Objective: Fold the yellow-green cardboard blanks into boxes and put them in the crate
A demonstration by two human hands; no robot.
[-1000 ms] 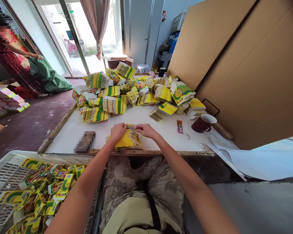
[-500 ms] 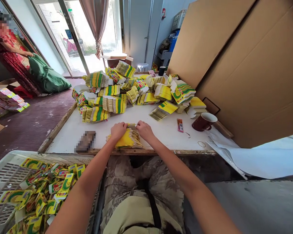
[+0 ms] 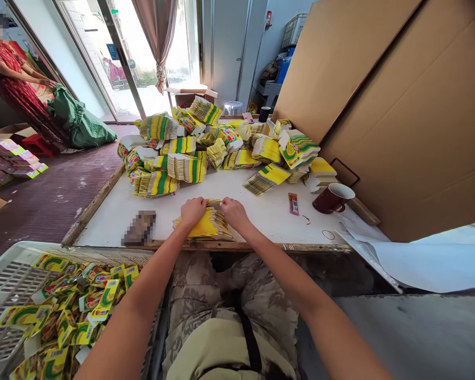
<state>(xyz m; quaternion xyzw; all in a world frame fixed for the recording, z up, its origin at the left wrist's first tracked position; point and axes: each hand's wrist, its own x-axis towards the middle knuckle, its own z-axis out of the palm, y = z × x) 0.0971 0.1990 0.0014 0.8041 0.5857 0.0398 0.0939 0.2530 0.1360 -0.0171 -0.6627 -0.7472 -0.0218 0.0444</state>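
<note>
A small yellow carton (image 3: pixel 214 201) is pinched between my two hands, just above the table's front part. My left hand (image 3: pixel 193 212) has its fingers closed on the carton's left end. At the other end, my right hand (image 3: pixel 234 212) grips it with bent fingers. Below them a stack of flattened yellow cartons (image 3: pixel 203 226) lies fanned out near the table's wooden front edge. My hands hide most of the held carton, so its shape is hard to make out.
Bundles of flat cartons (image 3: pixel 186 168) heap across the table's back. A brown mug (image 3: pixel 332 199) and a small packet (image 3: pixel 293 203) lie to the right. A white crate (image 3: pixel 8 269) of folded cartons stands at lower left. Large cardboard sheets (image 3: pixel 411 116) rise at right. A person (image 3: pixel 13 87) handles a green sack (image 3: pixel 79 124).
My hands stay almost in place, both still on the small carton. The person at the far left has straightened up a little beside the green sack.
</note>
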